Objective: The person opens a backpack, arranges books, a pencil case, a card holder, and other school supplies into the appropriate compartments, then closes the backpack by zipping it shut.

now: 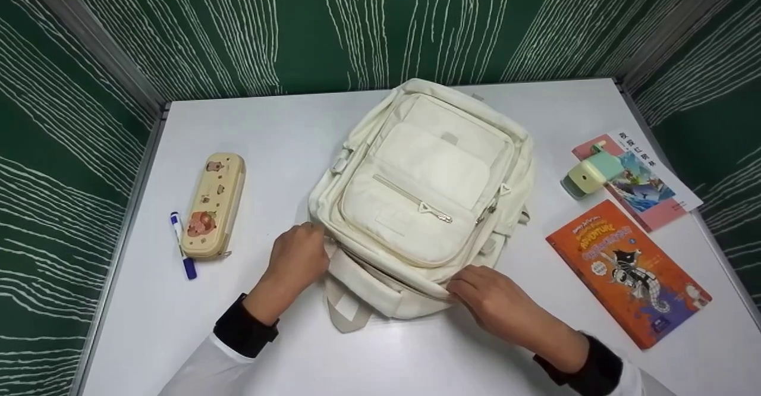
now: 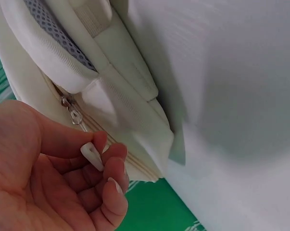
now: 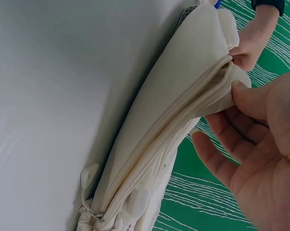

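1. The backpack (image 1: pixel 440 185) lies on the table (image 1: pixel 297 348), between pencil case (image 1: pixel 215 203) and orange book (image 1: pixel 630 274).
2. A zip pull (image 2: pixel 92 156) is pinched by the left hand (image 1: pixel 300 250); bag fabric is pinched by the right hand (image 1: pixel 496 298).
3. Apparently, the zip is being worked; next, the fabric should be held taut.

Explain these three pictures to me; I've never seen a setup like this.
No machine here, just a person working bare-handed. The widest picture comes from a camera on the head, looking down; the other two come from cameras on the left and right wrists. On the white table lies a cream backpack, with a pencil case and marker to its left, and an orange book, a pink-and-white booklet and a small green-and-yellow gadget to its right. The left hand pinches a zipper pull; the right hand grips the fabric edge beside a partly open zipper.
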Tool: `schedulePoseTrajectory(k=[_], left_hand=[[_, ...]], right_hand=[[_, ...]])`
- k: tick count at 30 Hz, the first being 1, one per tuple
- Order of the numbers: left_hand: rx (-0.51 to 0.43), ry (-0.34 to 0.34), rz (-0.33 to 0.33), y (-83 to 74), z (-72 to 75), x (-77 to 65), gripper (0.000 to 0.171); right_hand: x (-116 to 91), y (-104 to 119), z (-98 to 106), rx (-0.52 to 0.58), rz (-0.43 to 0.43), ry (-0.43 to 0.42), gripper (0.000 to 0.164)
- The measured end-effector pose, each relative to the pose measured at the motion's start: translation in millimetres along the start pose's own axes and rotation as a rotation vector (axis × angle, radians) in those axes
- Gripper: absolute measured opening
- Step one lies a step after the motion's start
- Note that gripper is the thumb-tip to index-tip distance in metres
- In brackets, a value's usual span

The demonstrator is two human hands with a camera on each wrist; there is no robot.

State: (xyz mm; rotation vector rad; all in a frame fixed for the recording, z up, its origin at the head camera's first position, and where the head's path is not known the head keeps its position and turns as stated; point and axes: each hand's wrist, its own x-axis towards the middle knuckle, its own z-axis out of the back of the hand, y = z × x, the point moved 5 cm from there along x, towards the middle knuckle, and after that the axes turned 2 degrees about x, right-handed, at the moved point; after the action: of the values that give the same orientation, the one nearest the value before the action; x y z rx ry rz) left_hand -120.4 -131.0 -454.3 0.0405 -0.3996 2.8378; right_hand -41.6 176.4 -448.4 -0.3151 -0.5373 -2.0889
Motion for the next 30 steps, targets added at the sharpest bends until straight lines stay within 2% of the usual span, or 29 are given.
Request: schedulePoseTrajectory(k=[3,6,9,12,19,25,30], left_hand=[[0.023,-0.032,0.009,11.1,1.3,3.3,0.007],[0.043,-0.055,0.048,25.0,1.3,3.4,0.010],[0.045,-0.056,0.079,34.9,-0.5,-0.7,0.011],[0.024,-0.046,0.083,37.0,-2.4,-7.9,0.012],[-0.009,-0.033,0.062,20.3,-4.2,-30.2,0.018],[-0.033,0.016,0.035,0.8,-9.0,-49.4,0.013],[-0.008,0.051,0.006,-12.1,-9.0,-61.0,0.008]], right_hand=[[-1,-2,1,0.001,-0.009,0.002,0.020],[-4,-3,2,0.001,-0.026,-0.002,0.023],[-7,-6,4,-0.003,-0.042,-0.012,0.027],[-10,-9,6,-0.013,-0.063,-0.017,0.028],[-18,-21,9,-0.040,-0.112,-0.005,0.027],[-22,-32,13,-0.067,-0.155,-0.004,0.029],[-25,-40,14,-0.084,-0.181,-0.002,0.033]])
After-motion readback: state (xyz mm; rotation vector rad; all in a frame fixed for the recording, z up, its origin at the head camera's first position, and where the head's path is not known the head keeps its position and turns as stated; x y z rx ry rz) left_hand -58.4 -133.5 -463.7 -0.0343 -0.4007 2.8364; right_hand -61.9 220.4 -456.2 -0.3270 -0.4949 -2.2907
